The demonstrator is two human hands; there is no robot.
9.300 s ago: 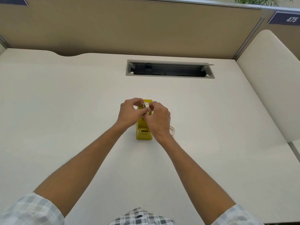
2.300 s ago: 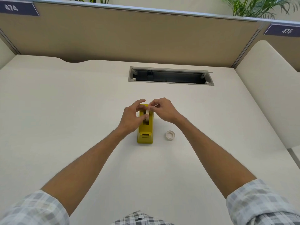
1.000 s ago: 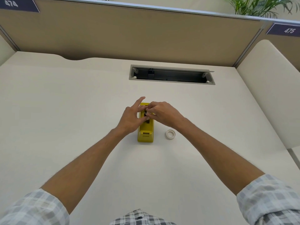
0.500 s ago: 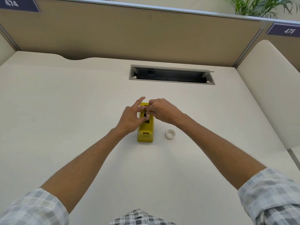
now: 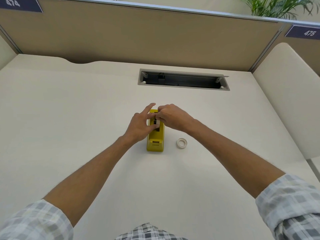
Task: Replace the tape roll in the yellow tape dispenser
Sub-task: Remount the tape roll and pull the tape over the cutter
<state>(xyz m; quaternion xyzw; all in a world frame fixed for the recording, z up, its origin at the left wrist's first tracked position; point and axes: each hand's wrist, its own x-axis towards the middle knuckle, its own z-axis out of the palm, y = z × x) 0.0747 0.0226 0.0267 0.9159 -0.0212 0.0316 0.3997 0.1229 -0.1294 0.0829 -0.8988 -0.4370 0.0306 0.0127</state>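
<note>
The yellow tape dispenser [image 5: 155, 139] stands on the desk's middle, its cutter end toward me. A white tape roll [image 5: 157, 122] sits in its slot, mostly hidden by fingers. My left hand [image 5: 140, 125] rests against the dispenser's left side, thumb and fingers pinching the roll, index finger stretched out. My right hand [image 5: 173, 117] reaches over from the right, fingertips closed on the top of the same roll. A second small white tape roll [image 5: 182, 142] lies flat on the desk to the dispenser's right.
An open cable tray [image 5: 183, 80] is cut into the white desk [image 5: 69, 118] behind the dispenser. Beige partition panels [image 5: 138, 35] wall off the back, and a cream side divider [image 5: 290, 94] rises at the right.
Both hands have stayed on the roll in the dispenser, and my right hand has lifted slightly over the last half second. The loose roll on the desk has not moved.
</note>
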